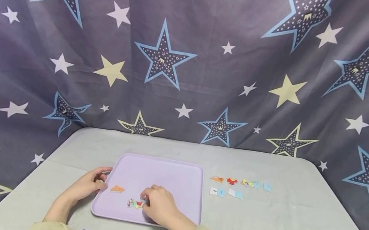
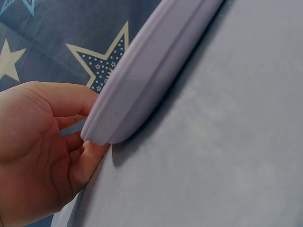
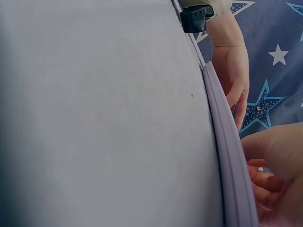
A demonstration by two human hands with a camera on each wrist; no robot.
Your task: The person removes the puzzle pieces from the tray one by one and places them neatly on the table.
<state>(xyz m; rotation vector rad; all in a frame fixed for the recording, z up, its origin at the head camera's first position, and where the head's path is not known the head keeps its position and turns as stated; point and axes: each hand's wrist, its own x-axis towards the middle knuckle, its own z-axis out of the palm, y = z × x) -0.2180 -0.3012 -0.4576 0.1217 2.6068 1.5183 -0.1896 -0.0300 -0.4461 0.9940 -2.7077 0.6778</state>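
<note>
A shallow lilac tray [image 1: 164,169] lies on the table. My left hand [image 1: 86,184] holds its left rim, with fingers at the tray's edge in the left wrist view. Over the tray's lower middle, my right hand [image 1: 161,206] pinches a small puzzle piece [image 1: 143,200], of which only a bluish bit shows past the fingers. Just left of those fingertips lie colourful puzzle pieces [image 1: 133,203] side by side. An orange puzzle piece [image 1: 117,189] sits apart, near the tray's left side. In the right wrist view the tray's wall hides what the right hand [image 3: 279,175] holds.
Right of the tray, more puzzle pieces lie in two rows on the grey table [image 1: 282,213]: an orange one [image 1: 217,179], a red one [image 1: 231,181], and several blue or white ones [image 1: 235,194]. A dark curtain [image 1: 193,93] with stars hangs behind the table.
</note>
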